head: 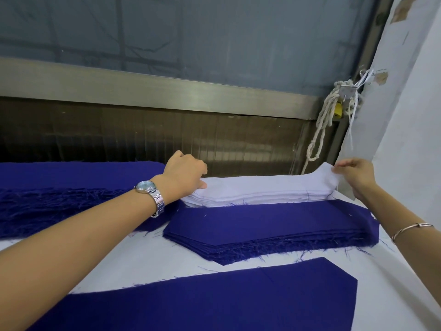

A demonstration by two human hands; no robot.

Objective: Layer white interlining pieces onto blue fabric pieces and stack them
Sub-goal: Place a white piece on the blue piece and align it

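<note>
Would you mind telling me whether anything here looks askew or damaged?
Only fraying: loose threads bristle from the cut edges of the blue stack and the bigger blue pile at left. Nothing else stands out.

Nothing here that I can read. The watch (146,186) on my left wrist has a pale dial, but whatever numerals or maker's name it carries are too small and too slanted to make out. The yellow padlock (338,109) hanging beside the rope (322,125) at the window frame may bear a stamp; from here it is only a blur. The white interlining pieces (257,187) and the blue fabric pieces (267,223) show me no print, label or number.
</note>
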